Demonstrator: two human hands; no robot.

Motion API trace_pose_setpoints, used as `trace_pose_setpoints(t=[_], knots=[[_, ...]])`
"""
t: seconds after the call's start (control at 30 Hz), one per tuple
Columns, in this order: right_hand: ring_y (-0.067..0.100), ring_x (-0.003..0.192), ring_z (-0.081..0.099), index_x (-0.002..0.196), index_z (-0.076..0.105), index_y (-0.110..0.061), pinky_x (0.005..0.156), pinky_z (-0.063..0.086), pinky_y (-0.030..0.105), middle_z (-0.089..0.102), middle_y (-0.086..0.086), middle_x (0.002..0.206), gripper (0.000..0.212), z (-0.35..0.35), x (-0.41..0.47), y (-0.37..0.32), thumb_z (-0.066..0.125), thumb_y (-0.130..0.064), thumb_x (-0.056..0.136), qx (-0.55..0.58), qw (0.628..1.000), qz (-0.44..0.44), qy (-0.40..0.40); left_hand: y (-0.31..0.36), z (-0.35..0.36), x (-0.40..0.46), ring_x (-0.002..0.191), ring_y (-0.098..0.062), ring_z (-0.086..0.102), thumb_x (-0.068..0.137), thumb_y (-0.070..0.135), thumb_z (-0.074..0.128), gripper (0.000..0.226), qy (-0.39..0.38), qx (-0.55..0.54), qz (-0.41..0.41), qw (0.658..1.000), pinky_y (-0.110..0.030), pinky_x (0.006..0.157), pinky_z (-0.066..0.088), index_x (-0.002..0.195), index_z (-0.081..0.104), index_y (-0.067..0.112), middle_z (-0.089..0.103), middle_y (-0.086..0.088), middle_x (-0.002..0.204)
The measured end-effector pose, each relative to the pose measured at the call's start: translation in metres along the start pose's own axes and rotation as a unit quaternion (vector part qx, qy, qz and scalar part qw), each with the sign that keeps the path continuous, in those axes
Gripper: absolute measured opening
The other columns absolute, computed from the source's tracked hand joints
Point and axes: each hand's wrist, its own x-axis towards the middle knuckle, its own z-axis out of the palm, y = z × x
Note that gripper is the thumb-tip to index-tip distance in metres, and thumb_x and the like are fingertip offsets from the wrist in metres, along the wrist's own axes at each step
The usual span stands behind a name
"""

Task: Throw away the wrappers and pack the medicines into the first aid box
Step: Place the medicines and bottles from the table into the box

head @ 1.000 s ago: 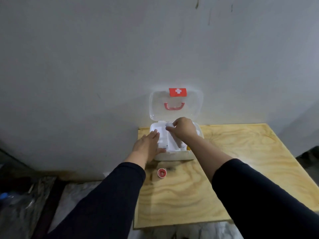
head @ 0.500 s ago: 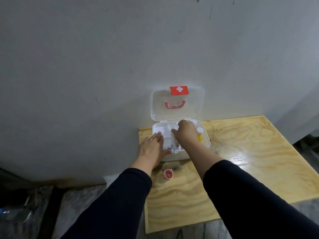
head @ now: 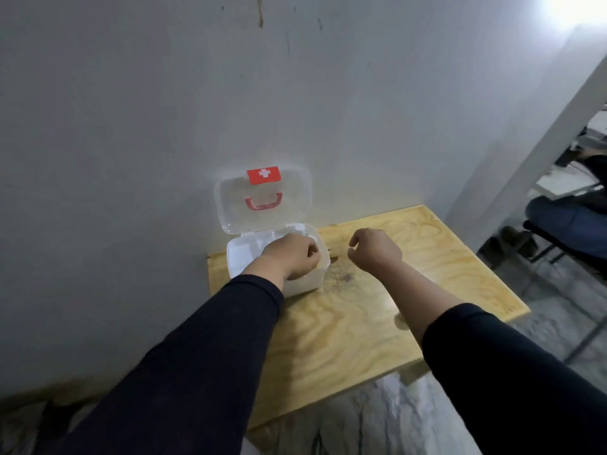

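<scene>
- First aid box (head: 241,257) sits open at the tabletop's (head: 377,320) far left corner, lid against the wall
- Your left hand (head: 290,256) is curled inside the box; contents of its grip cannot be told
- Your right hand (head: 374,249) hovers right of it, loosely curled, empty

A plywood table (head: 427,274) stood against a grey, stained wall (head: 131,126). Bright light (head: 574,8) glared top right; the floor (head: 558,330) was grey.

One first aid box (head: 305,284) stands open on one wooden table (head: 427,257), with one red handle (head: 263,204) and one red cross label (head: 264,175) on its lid. Two hands show, the left hand (head: 290,256) and the right hand (head: 374,249), each with one dark sleeve.
</scene>
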Motion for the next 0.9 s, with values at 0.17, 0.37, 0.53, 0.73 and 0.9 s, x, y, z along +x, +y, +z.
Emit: trace_pose_setpoints(t=[0.17,0.37,0.53,0.73,0.9], knots=[[0.027,0.093,0.067,0.101,0.069,-0.014,0.06,0.041,0.023,0.067,0.006,0.11,0.024,-0.004,-0.008,0.076,0.053,-0.012,0.085,-0.032,0.998,0.026,-0.049,0.048,0.04,0.001,0.104,-0.025,0.063,0.096,0.032,0.047,0.033,-0.041,-0.016,0.009,0.999,-0.039,0.091,0.053,0.115,0.067,0.014,0.068,-0.006,0.118],[0.028,0.107,0.063,0.115,0.065,-0.017,0.08,0.047,0.028,0.066,0.012,0.119,0.03,0.026,-0.016,0.138,0.058,-0.015,0.086,-0.003,0.992,-0.012,-0.128,0.07,0.089,-0.009,0.106,-0.026,0.062,0.097,0.031,0.048,0.031,-0.074,-0.039,-0.049,0.995,-0.038,0.092,0.052,0.116,0.065,0.013,0.067,-0.006,0.118],[0.03,0.112,0.058,0.121,0.062,-0.016,0.093,0.05,0.034,0.051,0.015,0.13,0.036,0.066,-0.022,0.163,0.057,-0.017,0.085,0.012,0.988,-0.053,-0.143,0.068,0.127,-0.019,0.106,-0.022,0.062,0.094,0.037,0.05,0.035,-0.084,-0.062,-0.1,0.989,-0.04,0.093,0.053,0.118,0.066,0.017,0.066,0.0,0.119],[0.034,0.111,0.056,0.114,0.066,-0.012,0.09,0.048,0.035,0.053,0.015,0.12,0.034,0.082,-0.028,0.159,0.045,-0.002,0.09,-0.016,0.986,-0.107,-0.126,0.057,0.141,-0.045,0.109,-0.024,0.06,0.095,0.037,0.048,0.034,-0.072,-0.074,-0.154,0.983,-0.04,0.095,0.052,0.117,0.066,0.019,0.065,-0.002,0.122],[0.032,0.11,0.057,0.119,0.063,-0.013,0.089,0.048,0.033,0.055,0.014,0.122,0.035,0.088,-0.039,0.104,0.045,-0.003,0.091,-0.014,0.967,-0.19,-0.167,0.029,0.132,-0.078,0.106,-0.025,0.061,0.093,0.035,0.048,0.031,-0.028,-0.082,-0.214,0.973,-0.04,0.093,0.052,0.114,0.066,0.019,0.065,-0.002,0.119]])
